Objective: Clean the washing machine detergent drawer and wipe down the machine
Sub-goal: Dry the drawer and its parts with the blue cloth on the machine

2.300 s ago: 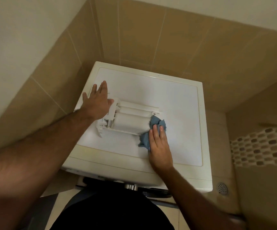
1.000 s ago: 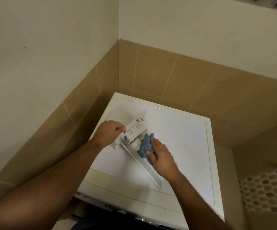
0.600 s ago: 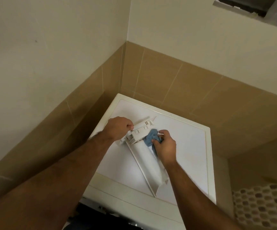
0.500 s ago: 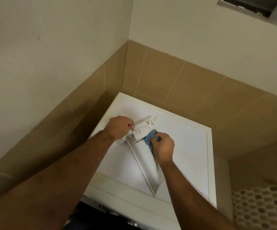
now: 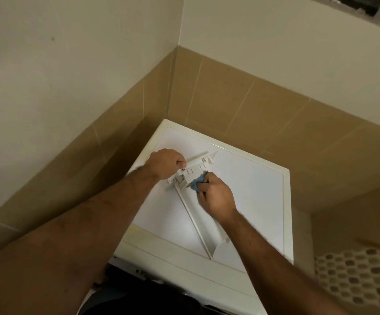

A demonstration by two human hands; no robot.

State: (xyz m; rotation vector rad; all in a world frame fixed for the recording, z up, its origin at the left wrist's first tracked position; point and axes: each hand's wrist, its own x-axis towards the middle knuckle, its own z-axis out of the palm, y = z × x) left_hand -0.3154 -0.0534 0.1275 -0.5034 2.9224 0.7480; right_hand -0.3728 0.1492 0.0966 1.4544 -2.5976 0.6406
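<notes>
Since a moment ago the blue cloth (image 5: 197, 183) has been pushed deeper into the drawer's compartments by the right hand (image 5: 216, 196), closed around it. The detergent drawer (image 5: 195, 201) lies diagonally on the washing machine top (image 5: 252, 189), its far end near the back left corner gripped by the left hand (image 5: 165, 163). Drawer cleaning is judged ongoing; beige tiled walls (image 5: 230, 105) enclose the corner
</notes>
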